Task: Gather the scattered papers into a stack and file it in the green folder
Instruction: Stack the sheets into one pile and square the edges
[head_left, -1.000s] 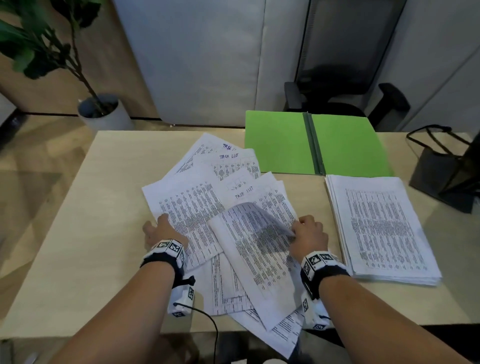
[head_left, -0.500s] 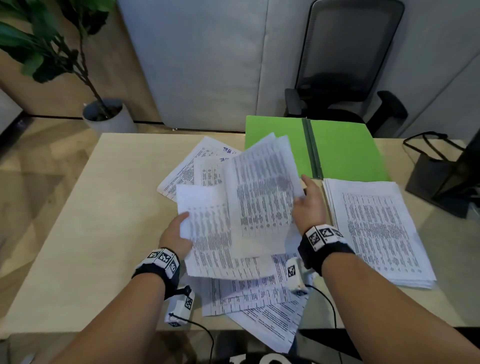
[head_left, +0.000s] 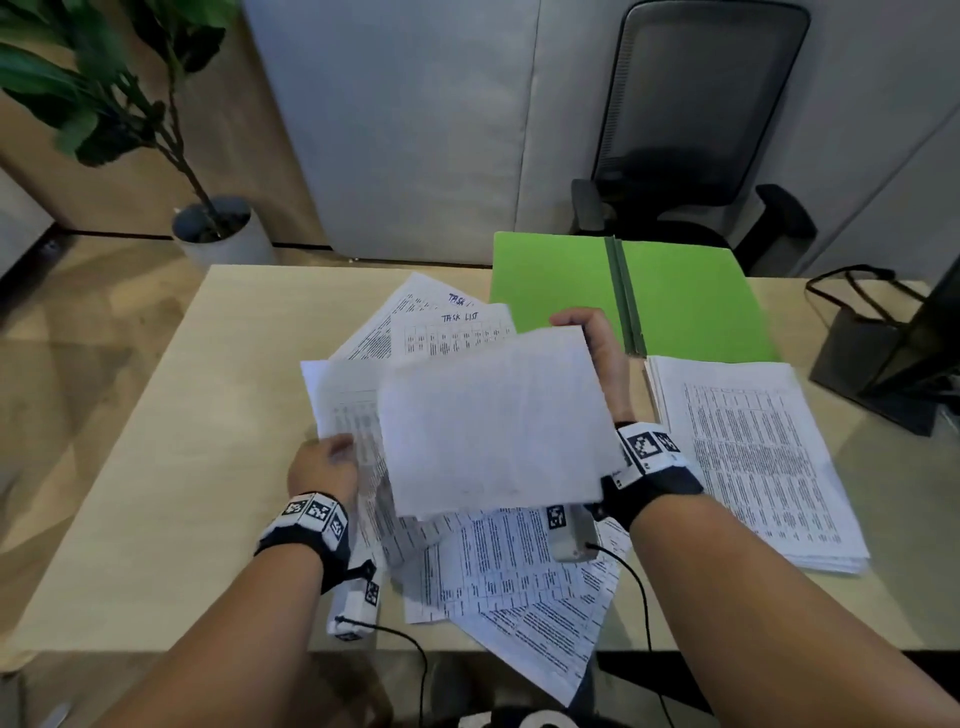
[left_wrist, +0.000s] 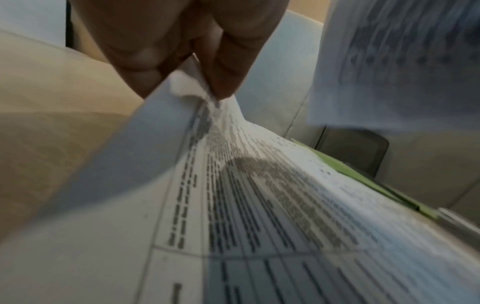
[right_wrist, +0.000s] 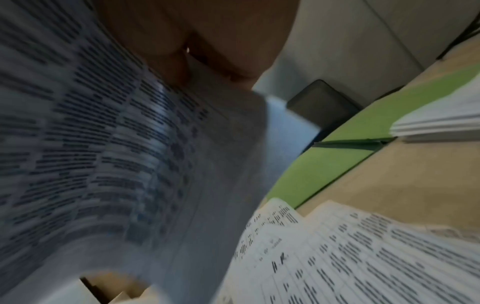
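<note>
My right hand (head_left: 597, 358) grips a printed sheet (head_left: 493, 421) by its right edge and holds it above the table, blank back towards me; the right wrist view shows its printed face (right_wrist: 103, 144). My left hand (head_left: 324, 465) pinches the corner of a second printed sheet (head_left: 348, 415), lifted at that corner; the pinch (left_wrist: 207, 90) shows in the left wrist view. Scattered papers (head_left: 514, 577) lie under both hands, and two headed "TASK LIST" (head_left: 457, 327) lie farther back. A neat stack of papers (head_left: 753, 457) sits at the right. The green folder (head_left: 685, 301) lies open behind it.
The wooden table (head_left: 171, 467) has bare room at the left. A black stand with cables (head_left: 883, 364) occupies the right edge. An office chair (head_left: 691, 130) stands behind the folder, a potted plant (head_left: 218, 228) on the floor at the back left.
My right hand has turned its lifted sheet so the blank back faces me and carried it rightwards. My left hand has lifted its sheet's corner off the pile.
</note>
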